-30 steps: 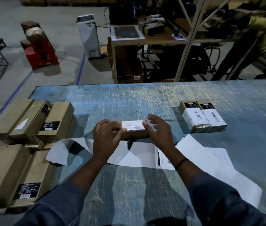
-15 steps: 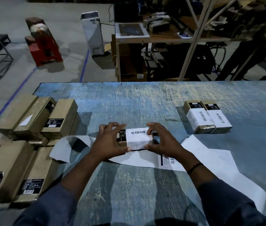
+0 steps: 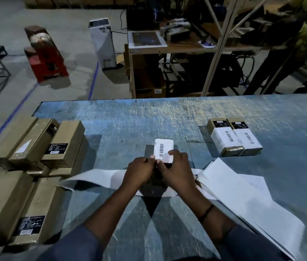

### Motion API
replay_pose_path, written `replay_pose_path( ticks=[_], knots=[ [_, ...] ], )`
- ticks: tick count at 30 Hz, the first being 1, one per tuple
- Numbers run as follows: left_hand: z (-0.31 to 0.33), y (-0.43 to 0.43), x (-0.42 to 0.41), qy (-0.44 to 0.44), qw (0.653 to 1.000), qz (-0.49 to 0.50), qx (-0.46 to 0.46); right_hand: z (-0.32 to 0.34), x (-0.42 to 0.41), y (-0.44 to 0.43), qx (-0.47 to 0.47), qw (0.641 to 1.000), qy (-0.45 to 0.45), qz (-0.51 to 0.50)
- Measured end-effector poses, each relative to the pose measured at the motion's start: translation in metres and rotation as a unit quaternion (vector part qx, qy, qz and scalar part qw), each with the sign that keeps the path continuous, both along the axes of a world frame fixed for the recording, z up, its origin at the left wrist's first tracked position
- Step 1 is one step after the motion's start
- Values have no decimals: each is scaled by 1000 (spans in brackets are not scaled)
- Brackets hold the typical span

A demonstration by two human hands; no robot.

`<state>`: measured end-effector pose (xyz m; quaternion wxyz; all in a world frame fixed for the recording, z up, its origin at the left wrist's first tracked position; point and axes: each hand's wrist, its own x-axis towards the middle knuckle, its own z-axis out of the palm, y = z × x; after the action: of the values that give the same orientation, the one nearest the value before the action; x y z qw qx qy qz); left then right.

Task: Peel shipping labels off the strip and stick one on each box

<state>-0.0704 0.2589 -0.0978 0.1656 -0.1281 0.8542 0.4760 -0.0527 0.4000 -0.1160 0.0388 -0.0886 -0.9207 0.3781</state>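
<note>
The left hand's [image 3: 139, 173] fingers are curled together at the near-left edge of the shipping label [image 3: 163, 150]. The right hand's [image 3: 177, 171] thumb presses the label's lower right corner, and its other fingers wrap round the box [image 3: 156, 182]. Both hands grip this box at frame centre and hide most of its body. The label strip [image 3: 92, 178] passes underneath, cut off at lower right. Labelled boxes [image 3: 233, 140] stand upper right. Unlabelled boxes [image 3: 64, 144] are stacked at left on the blue table [image 3: 149, 119].

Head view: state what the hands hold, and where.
Both hold one labelled box by its near end: left hand on its left side, right hand on its right, fingers curled round it.
</note>
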Motion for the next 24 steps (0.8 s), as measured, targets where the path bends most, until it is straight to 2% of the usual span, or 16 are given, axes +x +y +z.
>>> replay_pose_path(
  ticks=[2,3,8,11,14,18,24],
  knots=[
    [1,0,2,-44,989,34,136,0,2,4,67,997,-10,25],
    [0,0,3,-53,985,43,160,-1,2,6,85,995,-21,38],
    [-4,1,2,4,993,25,117,-2,-1,-1,97,993,-30,64],
    [0,7,2,58,990,46,119,10,-9,9,5,999,-20,27],
    [8,21,-4,140,983,13,114,26,-16,34,-53,998,23,-10],
    [22,62,-15,199,976,-70,49,47,-20,86,-39,995,76,-56],
    [42,147,-28,243,957,-157,-36,63,-20,177,19,986,95,-135]
  ],
)
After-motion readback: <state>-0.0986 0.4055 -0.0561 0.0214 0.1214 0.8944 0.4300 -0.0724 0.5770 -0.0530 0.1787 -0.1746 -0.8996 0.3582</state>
